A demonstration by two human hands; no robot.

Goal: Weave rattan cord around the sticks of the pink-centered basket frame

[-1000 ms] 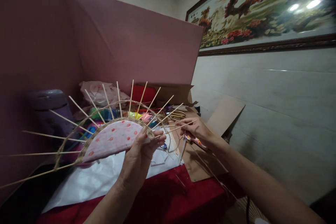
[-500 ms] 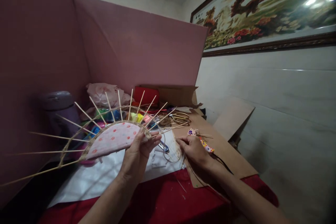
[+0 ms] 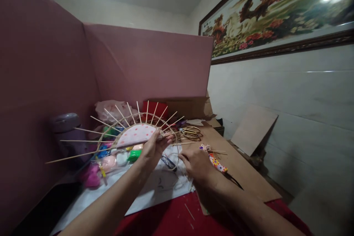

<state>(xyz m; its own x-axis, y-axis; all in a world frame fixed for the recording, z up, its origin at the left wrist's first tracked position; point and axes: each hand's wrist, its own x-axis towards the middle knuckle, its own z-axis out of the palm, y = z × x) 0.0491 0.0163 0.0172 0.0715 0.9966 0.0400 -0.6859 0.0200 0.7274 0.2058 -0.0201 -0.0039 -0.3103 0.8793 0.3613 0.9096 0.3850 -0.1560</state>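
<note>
My left hand (image 3: 155,145) grips the lower right edge of a half-round panel (image 3: 135,134), white with red dots. Thin wooden sticks (image 3: 109,118) fan out from its curved, cord-wrapped rim. A loop of twine (image 3: 177,138) arcs around the sticks and runs down on the right towards my right hand (image 3: 197,164). That hand is closed, thumb against fingers, with the twine at its fingertips. Below and between the hands, a dark-handled tool (image 3: 168,163) lies on white paper (image 3: 155,191); its kind I cannot make out.
Colourful packets (image 3: 110,160) lie behind the paper, near a purple flask (image 3: 68,132). A coil of cord (image 3: 190,132) and a glue gun with a flowered body (image 3: 217,162) rest on brown cardboard (image 3: 246,177). A red cloth (image 3: 166,221) covers the table's front. Pink panels (image 3: 149,62) stand behind.
The panel and my left hand have moved right and away from me. My right hand has come slightly left and lower, nearer the left one. The camera view has shifted.
</note>
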